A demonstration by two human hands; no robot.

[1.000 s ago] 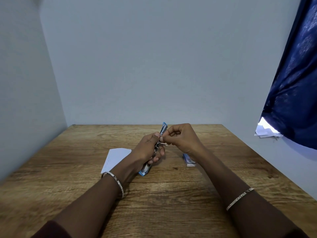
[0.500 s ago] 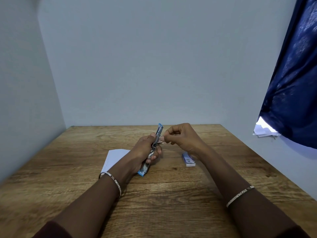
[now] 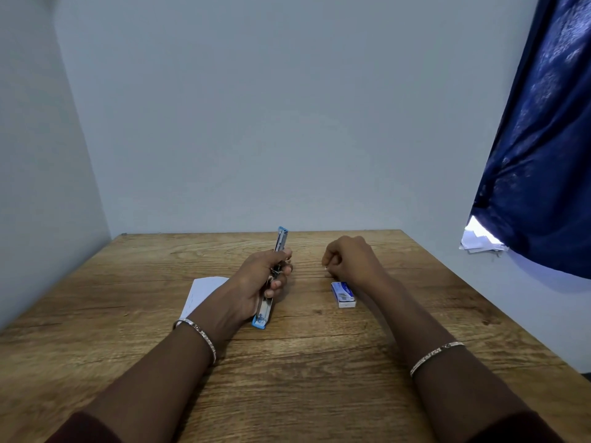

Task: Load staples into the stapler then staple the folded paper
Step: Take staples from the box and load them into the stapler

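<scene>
Slim blue-and-metal stapler (image 3: 264,310) gripped in left hand (image 3: 256,279); right hand (image 3: 351,260) curled, contents unclear, over grainy wooden table (image 3: 319,378).

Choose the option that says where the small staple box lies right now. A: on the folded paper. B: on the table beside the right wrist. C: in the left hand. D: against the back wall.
B: the staple box lies flat on the table next to the wrist of the right hand, while the left hand grips the stapler.
</scene>
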